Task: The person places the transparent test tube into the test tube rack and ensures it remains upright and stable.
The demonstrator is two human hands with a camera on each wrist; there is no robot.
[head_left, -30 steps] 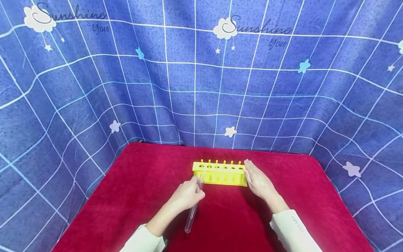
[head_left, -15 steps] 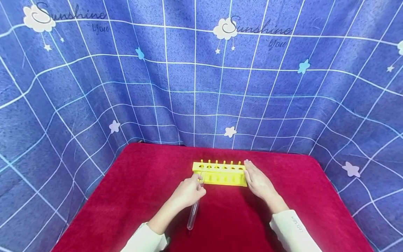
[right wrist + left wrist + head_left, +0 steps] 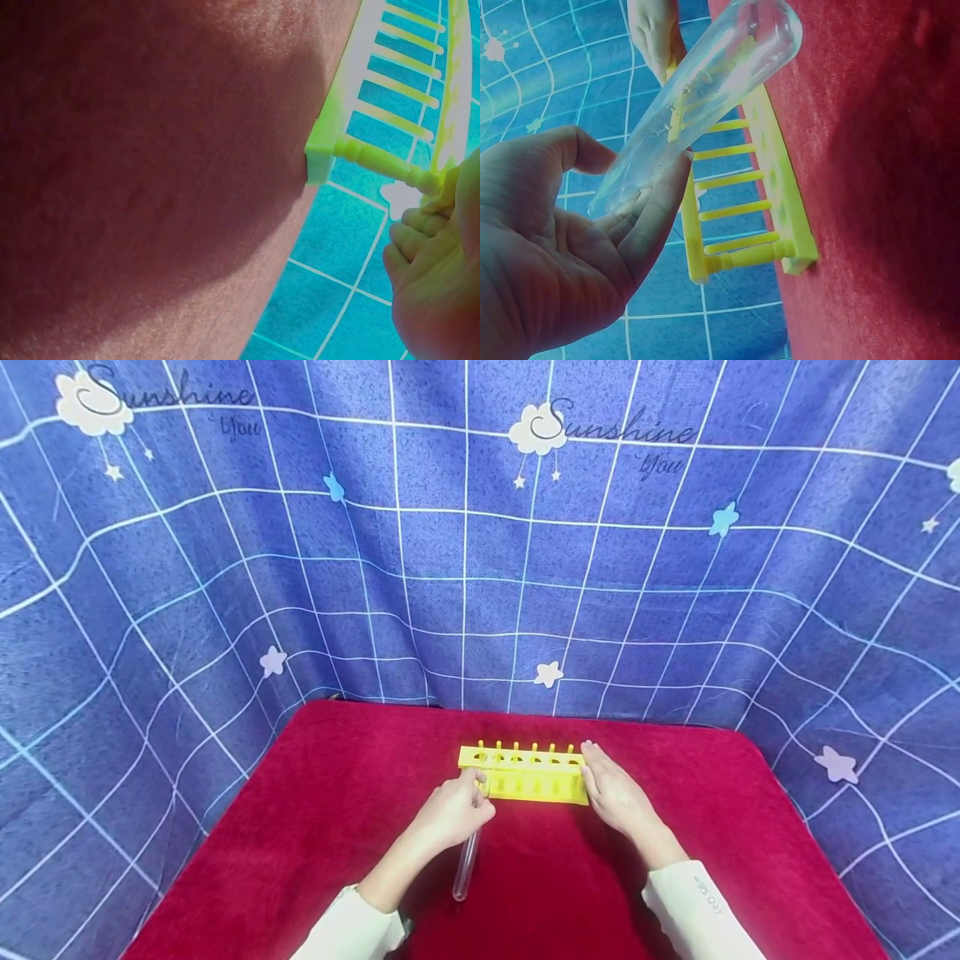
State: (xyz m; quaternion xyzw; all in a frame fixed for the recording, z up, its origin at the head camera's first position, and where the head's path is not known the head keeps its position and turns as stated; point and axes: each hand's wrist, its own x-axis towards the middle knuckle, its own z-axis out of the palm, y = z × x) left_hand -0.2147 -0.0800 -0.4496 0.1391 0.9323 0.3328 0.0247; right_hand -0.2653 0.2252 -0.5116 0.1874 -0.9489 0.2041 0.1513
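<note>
My left hand (image 3: 450, 812) pinches a clear glass test tube (image 3: 467, 864) near its mouth end. The rounded end slants toward the near side of the table, while the upper end overlaps the left front of a yellow test tube rack (image 3: 534, 785). In the left wrist view the tube (image 3: 705, 97) lies across thumb and fingers, its rounded end at the top right. My right hand (image 3: 621, 793) rests with straight fingers against the rack's right end. The right wrist view shows those fingertips (image 3: 409, 240) by the rack's end post (image 3: 390, 163).
A red cloth covers the table (image 3: 360, 760). Behind and at both sides hangs a blue curtain (image 3: 420, 543) with white grid lines, clouds and stars. The rack has a row of holes in its top plate and several upright pegs (image 3: 516, 746) along its back.
My left hand has shifted slightly up and right with the test tube. The tube's rounded end has swung a little right and farther from me. Rack and right hand look unmoved.
</note>
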